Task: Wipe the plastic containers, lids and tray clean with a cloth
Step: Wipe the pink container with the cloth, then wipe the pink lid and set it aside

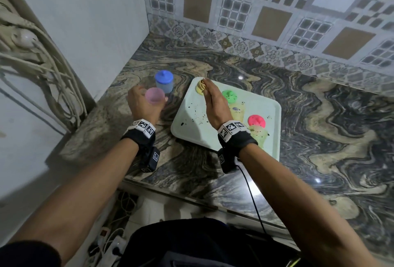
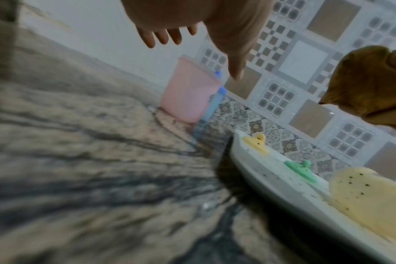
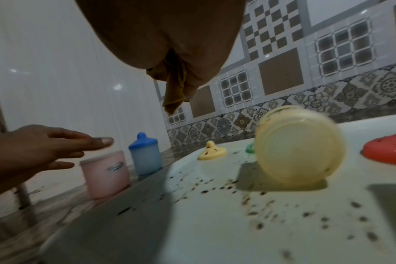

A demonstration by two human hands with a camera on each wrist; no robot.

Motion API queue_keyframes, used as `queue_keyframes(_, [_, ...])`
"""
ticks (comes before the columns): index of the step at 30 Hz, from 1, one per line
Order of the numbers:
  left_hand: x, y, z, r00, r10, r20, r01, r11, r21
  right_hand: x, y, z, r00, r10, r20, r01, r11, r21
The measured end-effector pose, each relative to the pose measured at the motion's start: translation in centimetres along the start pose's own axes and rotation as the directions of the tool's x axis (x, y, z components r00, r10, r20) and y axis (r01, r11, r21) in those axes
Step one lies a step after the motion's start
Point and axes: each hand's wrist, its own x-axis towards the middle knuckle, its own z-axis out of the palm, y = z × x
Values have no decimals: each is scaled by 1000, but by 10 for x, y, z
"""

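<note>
Tray taken as landmark: pale green, square with rounded corners, flat on the marbled stone counter, peppered with dark specks. Right hand hovered over the tray's far-left corner, fingers bunched round a mustard cloth, a tail of which hung below the palm. Yellow lid lay directly beneath those fingertips, at the tray's far-left corner; green lid just right of it; red lid toward the tray's right side. Yellow container lay tipped on its side mid-tray, long axis roughly level, base facing the right wrist camera; a second, greenish container lay by the red lid.

Left hand was off the tray to its left, fingers spread and relaxed just above and beside the pink container, not gripping it. Pink container stood upright on the counter, no lid on. Blue container, lidded, stood just behind it, farther from the tray's near edge.

Judgement: right hand is nearer all soiled items; the yellow lid is straight below it, so a short descent would bring cloth to lid. Left hand would have to cross the tray's left rim to steady anything.

Room: patterned tile wall behind the tray, plain white panel left of it.
</note>
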Motion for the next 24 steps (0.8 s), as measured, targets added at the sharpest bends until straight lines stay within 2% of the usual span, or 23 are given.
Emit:
queue_keyframes(3, [-3,22,15,985,162,-57,-162,987,-9,7,18,-31,999,6,-33,-6,1000,-18])
queue_keyframes(5, [-7,43,33,963,267,-29,-268,963,-23,13,30,-54,997,33,-70,-34,999,-14])
queue_keyframes(6, [-10,57,43,949,315,19,-314,949,-28,15,37,-66,995,42,-89,-44,999,-12])
queue_keyframes(8, [-19,85,66,905,372,205,-373,927,-31,16,51,-88,990,50,-128,-53,998,-17])
queue_keyframes(9, [-24,99,79,865,383,325,-392,919,-42,15,58,-99,988,56,-147,-59,998,-21])
queue_keyframes(11, [-36,124,103,735,411,539,-436,895,-88,12,71,-117,981,61,-183,-67,997,-24])
queue_keyframes(14, [-55,158,148,491,428,759,-539,833,-121,3,95,-148,962,107,-252,-113,994,-10])
queue_keyframes(16, [-69,176,176,301,343,890,-655,752,-69,-3,109,-165,953,116,-281,-125,992,-17])
queue_keyframes(17, [-76,181,190,222,286,932,-720,693,-41,-7,115,-172,948,118,-295,-127,992,-14])
queue_keyframes(18, [-82,183,201,164,236,958,-781,624,-20,-10,119,-177,943,125,-310,-133,991,-3])
queue_keyframes(19, [-87,183,211,125,191,974,-828,561,-3,-14,122,-182,937,136,-321,-139,990,13])
queue_keyframes(21, [-96,180,226,87,144,986,-886,464,11,-22,125,-188,926,160,-341,-156,987,37])
queue_keyframes(22, [-99,177,230,81,135,988,-897,443,13,-26,126,-190,923,163,-347,-159,986,41])
queue_keyframes(24, [-101,174,232,84,135,987,-889,458,13,-32,129,-192,920,165,-355,-158,986,48])
